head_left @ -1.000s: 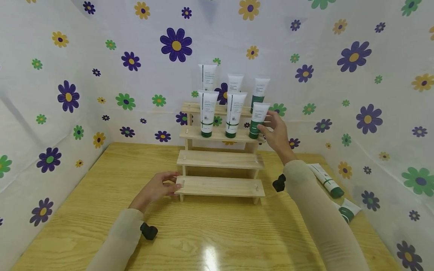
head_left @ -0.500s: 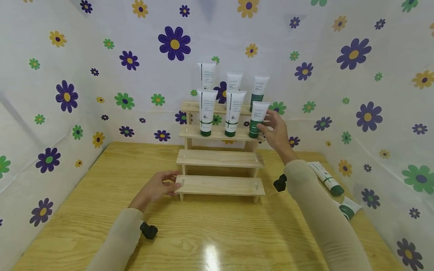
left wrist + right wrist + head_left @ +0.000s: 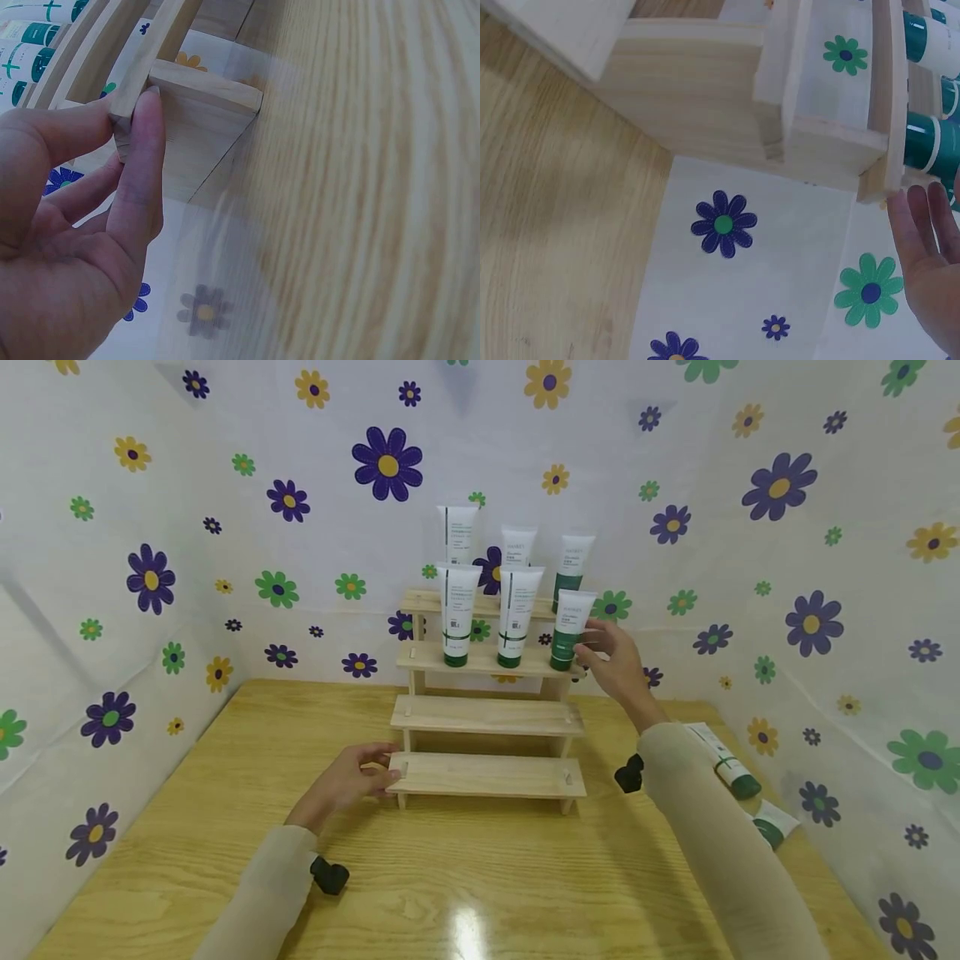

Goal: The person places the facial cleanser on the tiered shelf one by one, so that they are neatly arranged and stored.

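Note:
A four-step wooden display shelf [image 3: 480, 775] stands on the table. My left hand [image 3: 343, 783] pinches the left end of its lowest step, and the left wrist view shows the plank end [image 3: 133, 101] between thumb and fingers. On the second step from the top stand two white tubes with green caps, and at its right end a white-and-green squeeze tube [image 3: 572, 631]. My right hand [image 3: 617, 667] is beside that tube, thumb and fingertips right at its edge. In the right wrist view the fingers [image 3: 907, 229] are extended below the tube's green lower part [image 3: 921, 141].
Behind, three more tubes [image 3: 573, 560] stand on the top step. The two lower steps are bare wood. On the table [image 3: 480, 868] at right lie a white tube [image 3: 723, 762] and another partly hidden by the right sleeve [image 3: 720, 835]. Flower-printed cloth [image 3: 322, 543] surrounds the table.
The right hand has loosened from the squeeze tube and drawn slightly right and down; the tube stays upright on the step. The left hand keeps its grip on the shelf.

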Motion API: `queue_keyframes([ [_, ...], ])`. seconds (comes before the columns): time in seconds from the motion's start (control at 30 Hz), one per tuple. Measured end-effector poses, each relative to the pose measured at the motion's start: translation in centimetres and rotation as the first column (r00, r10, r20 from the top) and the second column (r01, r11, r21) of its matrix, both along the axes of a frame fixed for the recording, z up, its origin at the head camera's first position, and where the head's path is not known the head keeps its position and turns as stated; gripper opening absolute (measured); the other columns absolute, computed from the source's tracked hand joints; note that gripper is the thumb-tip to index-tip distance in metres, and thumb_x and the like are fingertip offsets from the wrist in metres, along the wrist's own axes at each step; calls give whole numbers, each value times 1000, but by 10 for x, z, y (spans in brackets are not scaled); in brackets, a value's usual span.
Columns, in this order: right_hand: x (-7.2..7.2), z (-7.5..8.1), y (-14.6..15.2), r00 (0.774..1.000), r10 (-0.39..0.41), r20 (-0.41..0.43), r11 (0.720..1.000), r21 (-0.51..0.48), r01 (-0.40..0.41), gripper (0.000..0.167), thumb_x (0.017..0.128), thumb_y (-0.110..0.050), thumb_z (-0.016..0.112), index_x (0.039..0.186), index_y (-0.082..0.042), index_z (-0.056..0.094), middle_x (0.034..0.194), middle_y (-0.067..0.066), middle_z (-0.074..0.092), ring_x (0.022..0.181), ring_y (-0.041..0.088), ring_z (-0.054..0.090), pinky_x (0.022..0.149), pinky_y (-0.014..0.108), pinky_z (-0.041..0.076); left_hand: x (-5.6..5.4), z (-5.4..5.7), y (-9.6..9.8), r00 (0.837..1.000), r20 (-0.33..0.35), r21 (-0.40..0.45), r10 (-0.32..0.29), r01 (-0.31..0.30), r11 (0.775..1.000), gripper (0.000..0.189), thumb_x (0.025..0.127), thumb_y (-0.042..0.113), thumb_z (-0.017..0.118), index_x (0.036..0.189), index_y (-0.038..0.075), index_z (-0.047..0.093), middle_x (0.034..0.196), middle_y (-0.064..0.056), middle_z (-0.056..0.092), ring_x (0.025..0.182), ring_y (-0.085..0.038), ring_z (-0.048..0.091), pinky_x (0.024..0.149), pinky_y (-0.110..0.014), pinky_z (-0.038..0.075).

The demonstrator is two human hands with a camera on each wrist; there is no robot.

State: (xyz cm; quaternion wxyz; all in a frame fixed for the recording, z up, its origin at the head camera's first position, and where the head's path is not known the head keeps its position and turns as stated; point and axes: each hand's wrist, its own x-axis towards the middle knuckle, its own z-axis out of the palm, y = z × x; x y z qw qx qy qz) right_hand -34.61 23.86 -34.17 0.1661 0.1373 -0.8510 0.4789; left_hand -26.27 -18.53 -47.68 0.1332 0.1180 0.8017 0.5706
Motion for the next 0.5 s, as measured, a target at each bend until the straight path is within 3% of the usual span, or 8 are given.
queue_keyframes([
  [0.13, 7, -4, 13, 999, -9, 33, 999, 39, 8, 46, 105, -12, 60, 148, -4, 47, 137, 26, 62, 126, 42, 62, 110, 50, 53, 1, 0, 0, 1000, -4, 3, -4, 4, 1000, 54, 101, 13, 67, 150, -3, 47, 127, -25, 56, 96, -17, 70, 84, -37, 66],
  [0.2, 10, -6, 22, 999, -7, 32, 998, 56, 5, 46, 106, -13, 59, 149, -4, 47, 136, 27, 62, 124, 42, 64, 101, 35, 60, 1, 0, 0, 1000, -1, 5, -2, 2, 1000, 55, 101, 12, 67, 150, -3, 48, 126, -25, 56, 96, -17, 70, 84, -37, 66],
  [0.3, 16, -7, 36, 1000, -6, 27, 997, 81, 4, 45, 106, -14, 59, 148, -3, 48, 134, 28, 63, 120, 43, 65, 87, 15, 59, 0, 0, 0, 1000, 4, 5, -2, 2, 1000, 55, 101, 13, 67, 150, -2, 47, 127, -24, 56, 97, -17, 70, 84, -36, 66],
  [0.37, 19, -8, 45, 1000, 0, 29, 995, 98, -3, 45, 106, -14, 59, 147, -1, 48, 133, 30, 63, 117, 45, 66, 83, 14, 60, 0, 0, 0, 1000, 8, 8, 7, -7, 1000, 55, 101, 12, 67, 150, -1, 48, 126, -24, 56, 97, -18, 70, 84, -36, 66],
  [0.5, 26, -10, 62, 998, -13, 68, 987, 162, 2, 44, 106, -15, 59, 146, 1, 50, 132, 32, 63, 113, 47, 66, 84, 30, 65, -1, -1, -2, 1000, 8, 9, 11, -12, 1000, 54, 100, 12, 68, 150, 0, 49, 126, -24, 56, 97, -19, 71, 83, -36, 66],
])
